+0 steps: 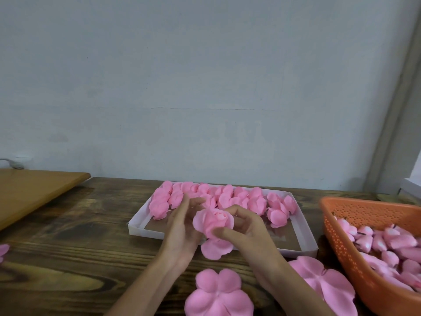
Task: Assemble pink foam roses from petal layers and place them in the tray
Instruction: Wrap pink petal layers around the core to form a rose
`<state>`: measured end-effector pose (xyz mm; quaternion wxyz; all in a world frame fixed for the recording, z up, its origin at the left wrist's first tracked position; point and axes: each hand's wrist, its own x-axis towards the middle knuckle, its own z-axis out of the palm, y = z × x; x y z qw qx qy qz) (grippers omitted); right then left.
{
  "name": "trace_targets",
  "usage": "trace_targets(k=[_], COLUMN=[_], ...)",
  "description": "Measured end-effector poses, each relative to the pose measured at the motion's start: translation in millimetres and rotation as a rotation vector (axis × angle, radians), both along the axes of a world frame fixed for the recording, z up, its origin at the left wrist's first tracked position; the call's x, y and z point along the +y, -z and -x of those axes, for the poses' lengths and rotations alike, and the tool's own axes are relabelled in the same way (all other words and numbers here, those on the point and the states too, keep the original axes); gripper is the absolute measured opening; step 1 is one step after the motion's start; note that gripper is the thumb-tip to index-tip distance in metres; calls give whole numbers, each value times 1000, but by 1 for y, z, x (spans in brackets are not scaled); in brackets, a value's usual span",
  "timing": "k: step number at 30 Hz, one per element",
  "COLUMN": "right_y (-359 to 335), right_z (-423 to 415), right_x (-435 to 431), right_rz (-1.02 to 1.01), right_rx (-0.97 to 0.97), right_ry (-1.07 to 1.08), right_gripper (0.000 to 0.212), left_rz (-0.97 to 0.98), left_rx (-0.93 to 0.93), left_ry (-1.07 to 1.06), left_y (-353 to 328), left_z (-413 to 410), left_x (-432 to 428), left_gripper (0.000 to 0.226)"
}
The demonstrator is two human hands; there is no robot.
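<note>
The rose [214, 221] is pinched by the right hand [248, 231] over the near edge of the tray [145, 232]. Whether the blurred left hand [182, 226] against it grips cannot be told. The basket [341, 236] is cut off rightward.

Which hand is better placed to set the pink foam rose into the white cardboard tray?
Probably the right hand: its thumb and fingers curl round the pink foam rose, above bare floor of the white cardboard tray. The left hand only touches it with straighter fingers.
</note>
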<state>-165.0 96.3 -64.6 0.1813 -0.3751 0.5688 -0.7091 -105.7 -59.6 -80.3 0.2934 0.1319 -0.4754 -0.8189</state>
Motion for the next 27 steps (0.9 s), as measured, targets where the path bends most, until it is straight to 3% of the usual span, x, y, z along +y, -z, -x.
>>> trace_targets(k=[5, 9, 12, 16, 20, 23, 27], right_y=[5, 13, 20, 18, 21, 21, 19], right_z=[-2, -5, -12, -20, -23, -25, -27], right_x=[-6, -13, -15, -15, -15, -15, -15], right_rz=[-28, -87, -175, -135, -233, -236, -159], right_rx=[64, 236, 351, 427, 566, 732, 721], right_ry=[-75, 60, 227, 307, 515, 605, 615], right_gripper=[23, 29, 23, 32, 40, 33, 25], left_rz=[-117, -128, -141, -184, -121, -133, -143], left_rx=[-3, -17, -39, -36, -35, -60, -94], left_ry=[198, 282, 216, 195, 128, 125, 50], left_y=[4, 8, 12, 18, 23, 22, 20], left_z=[2, 3, 6, 7, 9, 9, 10], left_x=[9, 16, 16, 22, 22, 21, 15], left_gripper=[68, 83, 78, 76, 70, 64, 69])
